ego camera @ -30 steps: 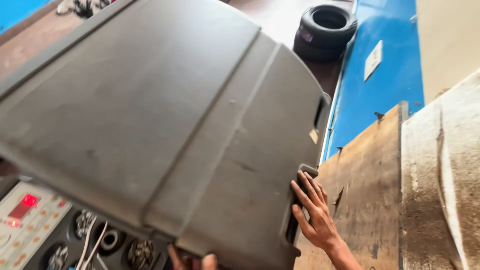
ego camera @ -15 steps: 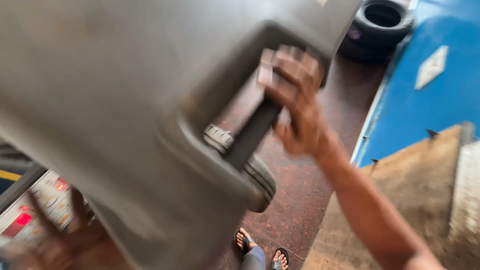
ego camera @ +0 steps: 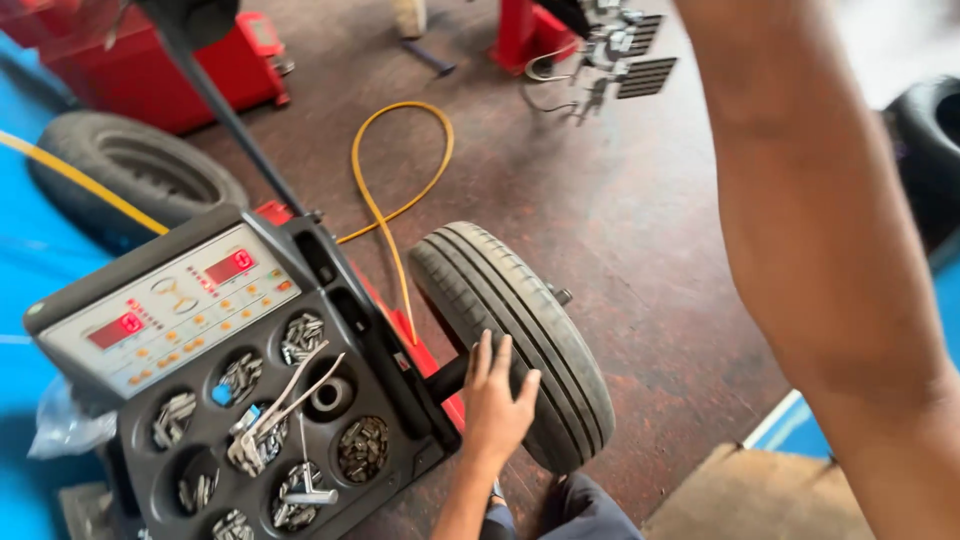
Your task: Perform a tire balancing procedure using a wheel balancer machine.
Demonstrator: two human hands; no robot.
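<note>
A black tyre (ego camera: 545, 330) stands upright on the shaft of a wheel-balancing machine. My left hand (ego camera: 495, 400) lies flat against the tyre's near side, fingers spread, gripping nothing. My right forearm (ego camera: 830, 250) reaches up across the right of the view, and its hand is out of frame above. To the left of the tyre is the machine's control panel (ego camera: 170, 305) with red displays. Below it is a black tray (ego camera: 390, 400) of round pockets holding small metal weights and a pair of pliers.
A second tyre (ego camera: 130, 170) lies on the floor at the left beside a red machine (ego camera: 200, 70). A yellow hose (ego camera: 400, 170) loops over the brown floor behind the wheel. Another tyre (ego camera: 930, 140) is at the right edge, and a wooden board (ego camera: 750, 495) at bottom right.
The grey hood that filled the view, with my right hand on its handle, has swung up out of frame. The mounted tyre is now exposed and my left hand rests on it.
</note>
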